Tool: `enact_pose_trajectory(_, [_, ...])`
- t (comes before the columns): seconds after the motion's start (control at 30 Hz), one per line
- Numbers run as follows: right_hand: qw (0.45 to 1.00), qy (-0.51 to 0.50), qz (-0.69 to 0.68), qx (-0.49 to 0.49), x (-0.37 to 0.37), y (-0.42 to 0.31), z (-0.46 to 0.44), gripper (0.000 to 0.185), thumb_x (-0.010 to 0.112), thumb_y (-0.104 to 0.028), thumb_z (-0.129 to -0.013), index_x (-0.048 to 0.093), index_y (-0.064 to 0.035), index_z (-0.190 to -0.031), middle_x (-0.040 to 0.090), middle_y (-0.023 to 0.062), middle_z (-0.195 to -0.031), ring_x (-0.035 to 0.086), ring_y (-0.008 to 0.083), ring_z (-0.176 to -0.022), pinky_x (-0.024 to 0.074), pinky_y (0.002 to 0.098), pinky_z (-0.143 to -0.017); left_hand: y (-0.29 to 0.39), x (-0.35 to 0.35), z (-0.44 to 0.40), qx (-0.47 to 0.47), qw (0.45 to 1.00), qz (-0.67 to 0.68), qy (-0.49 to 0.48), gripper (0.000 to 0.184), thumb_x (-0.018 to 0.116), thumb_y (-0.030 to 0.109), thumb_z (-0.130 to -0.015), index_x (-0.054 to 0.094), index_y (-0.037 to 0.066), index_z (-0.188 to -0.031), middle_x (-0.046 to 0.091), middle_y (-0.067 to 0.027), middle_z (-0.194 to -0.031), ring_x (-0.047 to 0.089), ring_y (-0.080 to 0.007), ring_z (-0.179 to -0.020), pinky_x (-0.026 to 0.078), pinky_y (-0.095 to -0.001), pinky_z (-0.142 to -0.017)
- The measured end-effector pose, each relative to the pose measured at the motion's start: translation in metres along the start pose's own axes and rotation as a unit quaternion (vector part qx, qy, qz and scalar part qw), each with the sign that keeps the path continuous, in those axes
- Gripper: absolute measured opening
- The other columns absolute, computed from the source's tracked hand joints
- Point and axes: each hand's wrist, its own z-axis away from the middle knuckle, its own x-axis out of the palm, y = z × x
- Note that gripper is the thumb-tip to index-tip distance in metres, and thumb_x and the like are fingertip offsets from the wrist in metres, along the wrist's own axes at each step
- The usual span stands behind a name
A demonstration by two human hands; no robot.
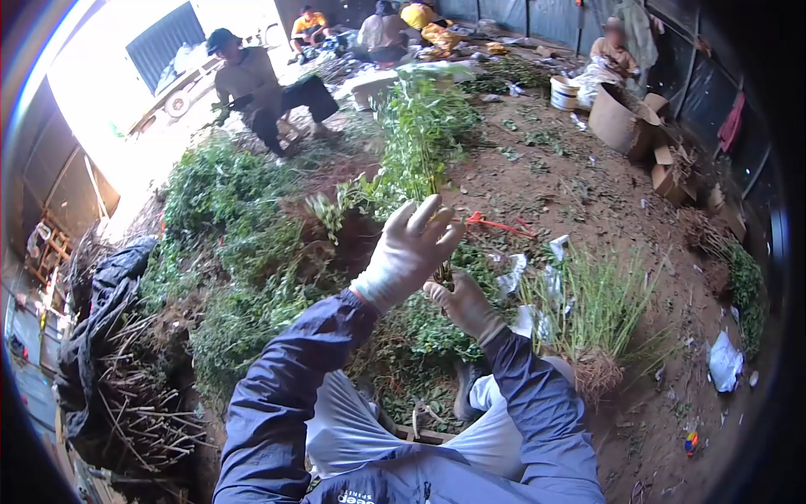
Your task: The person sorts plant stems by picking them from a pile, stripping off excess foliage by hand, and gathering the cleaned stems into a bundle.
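By my read, the step in hand was handling an upright leafy bunch [420, 139], at 12 o'clock from me. My right hand [468, 309] sat low, fingers apparently closed on the lower stems, forearm running up from 5 o'clock. My left hand [405, 256] hung higher, at 10-11 from the right one, fingers wide, forearm up from 7; couldn't tell whether they touched the stems behind. Next move, I judged, called for a steady right grip and the left fingers narrowing on the stems, leaves uncrushed. Red string [502, 224] lay near 1, rooted bundle [598, 307] at 2, loose greenery [252, 260] at 10-11.
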Motion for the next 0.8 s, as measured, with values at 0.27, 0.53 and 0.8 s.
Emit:
enact_pose_trajectory(0.27, [0.973, 0.211, 0.086, 0.025, 0.001, 0.038, -0.002, 0.044, 0.080, -0.028, -0.091, 0.066, 0.0057, -0.114, 0.067, 0.0250, -0.119, 0.068, 0.0408, -0.105, 0.0541, 0.0435, -0.096, 0.050, 0.044, 0.067, -0.380, 0.745, 0.546, -0.044, 0.058, 0.076, 0.021, -0.097, 0.052, -0.001, -0.145, 0.063, -0.0148, -0.136, 0.063, -0.0242, -0.121, 0.051, -0.0369, -0.106])
enact_pose_trajectory(0.53, [0.940, 0.045, 0.336, -0.041, 0.082, 0.005, 0.012, 0.051, 0.085, -0.028, -0.083, 0.062, -0.0033, -0.122, 0.061, 0.0189, -0.127, 0.072, 0.0320, -0.092, 0.0583, 0.0430, -0.079, 0.033, 0.048, 0.114, -0.604, 0.386, 0.695, -0.046, 0.025, 0.067, 0.015, -0.100, 0.068, 0.002, -0.122, 0.075, -0.0062, -0.108, 0.069, -0.0152, -0.096, 0.054, -0.0317, -0.086])
enact_pose_trajectory(0.8, [0.961, -0.054, 0.265, -0.052, 0.049, 0.000, -0.001, 0.051, 0.064, -0.043, -0.101, 0.067, 0.0018, -0.125, 0.069, 0.0195, -0.120, 0.068, 0.0331, -0.109, 0.0533, 0.0426, -0.099, -0.007, 0.049, 0.202, -0.592, 0.267, 0.759, 0.050, 0.028, 0.061, 0.007, -0.103, 0.061, 0.002, -0.130, 0.073, -0.0105, -0.109, 0.074, -0.0256, -0.100, 0.061, -0.0427, -0.089])
